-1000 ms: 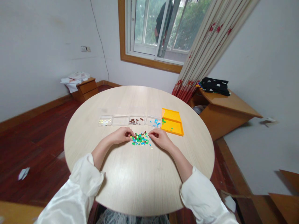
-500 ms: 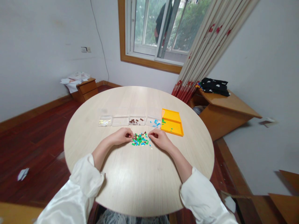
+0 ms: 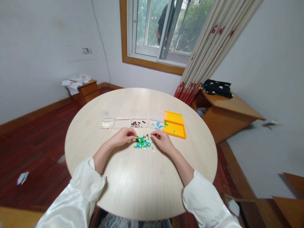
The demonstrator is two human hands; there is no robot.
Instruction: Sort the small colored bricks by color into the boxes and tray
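A loose pile of small toy bricks, green, blue, brown and pale yellow, lies on the round table between my hands. At its left edge is my left hand, thumb and forefinger closed close to some brown bricks; whatever they pinch is too small to make out. My right hand rests at the pile's right edge with its fingers curled together, and I cannot see what is in them. Just beyond stand a clear box with brown bricks, a clear box with blue bricks and an open yellow box with a few green bricks.
Farther left are a clear box holding pale yellow pieces and another clear box. The round wooden table fills the middle. A wooden cabinet with dark cloth stands beyond its right side, below a curtain.
My left hand has shifted slightly up, its fingers lifting a little at the pile's edge. The right hand has hardly moved.
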